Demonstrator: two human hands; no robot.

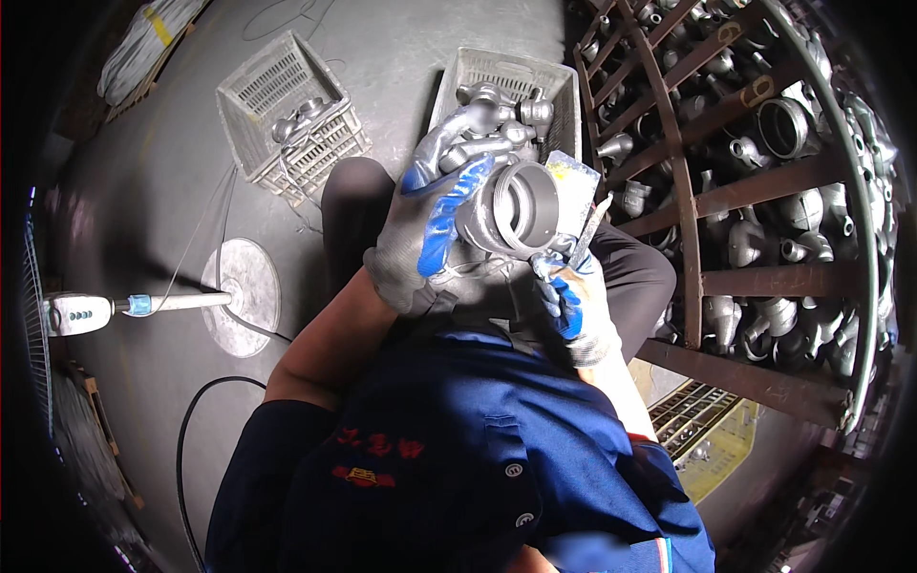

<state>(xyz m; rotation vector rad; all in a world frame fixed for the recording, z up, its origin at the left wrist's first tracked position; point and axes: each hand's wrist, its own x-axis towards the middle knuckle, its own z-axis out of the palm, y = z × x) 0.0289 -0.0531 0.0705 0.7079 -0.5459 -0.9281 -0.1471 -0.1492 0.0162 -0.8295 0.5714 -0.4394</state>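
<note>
A grey metal casting [475,218] with a wide round mouth is in my gloved left hand [430,222], fingers wrapped round its side. Its mouth faces up and to the right, with ring-like ridges inside. My right hand [576,301], in a grey glove with blue-coated fingers, is closed on a slim grey hand tool [590,231] that points up beside the mouth. I cannot make out the tool's exact kind. Just past my hands a grey plastic crate [514,67] holds several metal castings [516,132]. A pale, stained sheet or pouch [575,186] shows behind the tool.
On the right stands a brown metal cage [683,201] full of castings. Another grey crate [250,95] with a few castings stands far left. A fan's pole [181,302] and round base [250,329], a black cable [183,449] and a yellow crate [731,449] are also around me.
</note>
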